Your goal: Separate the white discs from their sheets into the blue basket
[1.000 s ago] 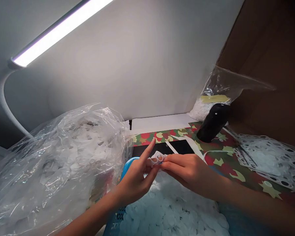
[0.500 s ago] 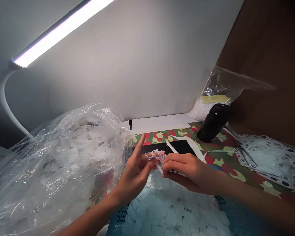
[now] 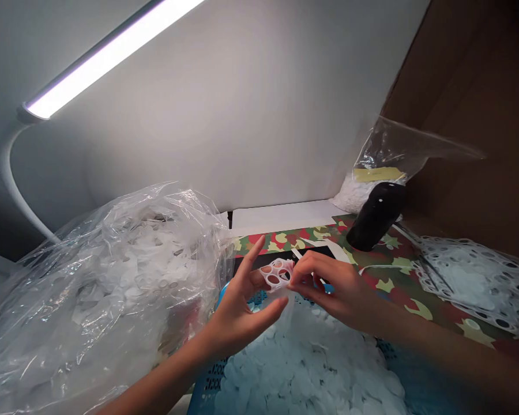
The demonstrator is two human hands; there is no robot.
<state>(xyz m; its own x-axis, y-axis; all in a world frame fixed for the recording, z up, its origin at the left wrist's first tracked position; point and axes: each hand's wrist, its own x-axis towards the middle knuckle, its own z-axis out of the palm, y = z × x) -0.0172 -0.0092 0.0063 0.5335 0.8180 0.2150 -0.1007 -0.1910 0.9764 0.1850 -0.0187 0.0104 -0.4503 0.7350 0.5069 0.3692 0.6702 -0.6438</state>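
A small white sheet with round holes [image 3: 277, 274] hangs between my hands. My right hand [image 3: 328, 285] pinches its right edge between thumb and fingertips. My left hand [image 3: 242, 302] is open, its index finger pointing up and its thumb spread away; its other fingers rest behind the sheet, skin showing through the holes. A blurred translucent piece [image 3: 287, 311] is just below the sheet, near my left thumb. Under both hands stands a blue basket [image 3: 211, 374] heaped with thin white translucent discs [image 3: 303, 369].
A large clear plastic bag [image 3: 112, 288] of white pieces fills the left side. A black cylindrical object [image 3: 375, 216] stands at the right, beside a pile of holed white sheets [image 3: 480, 282]. Behind it sits another clear bag [image 3: 354, 190]. A lit lamp [image 3: 112, 60] hangs overhead.
My left thumb has come off the holed sheet and spread downward. The sheet now shows flatter, with its holes facing me. My right hand has shifted slightly up.
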